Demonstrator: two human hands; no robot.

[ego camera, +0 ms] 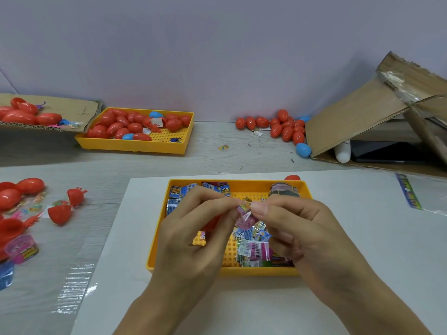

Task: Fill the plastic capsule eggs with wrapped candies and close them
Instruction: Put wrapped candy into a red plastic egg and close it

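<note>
- The left hand [193,228] and right hand [290,223] meet fingertip to fingertip above the near yellow tray [154,252], each pinching one edge of a small pink wrapped candy [244,215], probably to fold it small enough for an egg.
- Something red shows under the left hand's fingers, possibly an egg half; it is too hidden to tell.
- Loose wrapped packets [251,243] lie directly below the right hand, within easy reach.
- Opened red egg halves [60,213] wait well off to the left hand's side.
</note>
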